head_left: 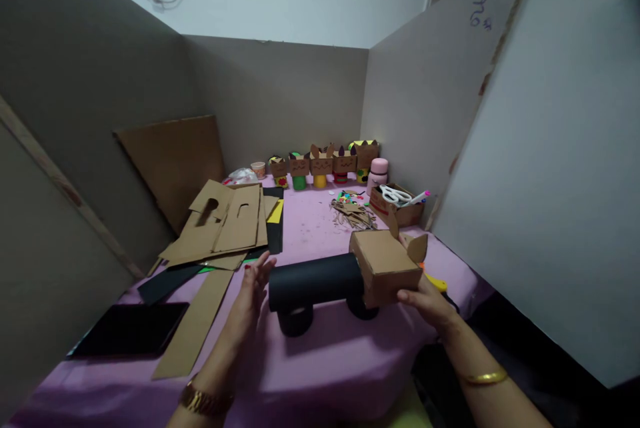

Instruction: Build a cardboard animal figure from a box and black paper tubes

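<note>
A black paper tube (316, 283) lies sideways at the front of the table, resting on short black ring-like legs (295, 320). At its right end sits a brown cardboard box (386, 259) with two pointed cardboard ears (416, 248). My right hand (431, 301) grips the box from the right, thumb on its near lower corner; the other fingers are mostly hidden behind it. Beside the tube's left end is my left hand (253, 291), fingers stretched out and holding nothing. Whether its fingertips touch the tube I cannot tell.
Cut cardboard sheets (220, 221) and a black tablet-like slab (133, 329) lie left. Several box-headed figures (321, 165) line the back. Cardboard scraps (354, 213), a pink bottle (379, 175) and a box (400, 211) with white scissors (396, 195) stand right. Partitions enclose the table.
</note>
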### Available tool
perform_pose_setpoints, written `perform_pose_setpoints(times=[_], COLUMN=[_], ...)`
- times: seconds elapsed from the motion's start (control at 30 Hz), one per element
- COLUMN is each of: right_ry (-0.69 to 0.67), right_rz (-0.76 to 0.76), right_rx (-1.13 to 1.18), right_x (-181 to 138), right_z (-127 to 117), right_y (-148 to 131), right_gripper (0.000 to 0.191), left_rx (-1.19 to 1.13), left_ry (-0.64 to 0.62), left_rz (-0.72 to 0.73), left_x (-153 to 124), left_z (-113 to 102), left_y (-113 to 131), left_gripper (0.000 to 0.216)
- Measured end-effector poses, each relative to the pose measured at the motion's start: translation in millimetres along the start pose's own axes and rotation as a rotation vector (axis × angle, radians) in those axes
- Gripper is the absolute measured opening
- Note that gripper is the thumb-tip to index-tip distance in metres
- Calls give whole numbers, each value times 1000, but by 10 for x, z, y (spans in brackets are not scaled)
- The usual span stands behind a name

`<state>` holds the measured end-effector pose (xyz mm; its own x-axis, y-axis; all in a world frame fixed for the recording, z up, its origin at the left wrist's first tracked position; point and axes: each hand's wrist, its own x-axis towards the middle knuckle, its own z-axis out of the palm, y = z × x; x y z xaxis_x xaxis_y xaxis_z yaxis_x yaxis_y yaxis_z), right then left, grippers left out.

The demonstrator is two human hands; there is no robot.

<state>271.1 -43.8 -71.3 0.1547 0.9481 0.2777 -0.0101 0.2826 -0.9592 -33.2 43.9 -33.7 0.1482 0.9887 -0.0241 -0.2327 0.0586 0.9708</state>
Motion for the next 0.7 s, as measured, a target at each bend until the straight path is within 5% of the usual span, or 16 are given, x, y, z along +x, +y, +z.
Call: perform_pose_setpoints(times=[0.43,0.7], right_ry=[172,331], right_rz=[-131,-110], right_rx=[27,150], right_x=[-18,-59], right_z=[-22,56], right_y=[40,7], right_gripper=[94,81], left_rx=[-3,186], left_ry=[-97,-218], left_rz=[52,105], left_x=[-241,-312], left_z=[-131,-155], left_y=[-373,-466], left_gripper=[79,112])
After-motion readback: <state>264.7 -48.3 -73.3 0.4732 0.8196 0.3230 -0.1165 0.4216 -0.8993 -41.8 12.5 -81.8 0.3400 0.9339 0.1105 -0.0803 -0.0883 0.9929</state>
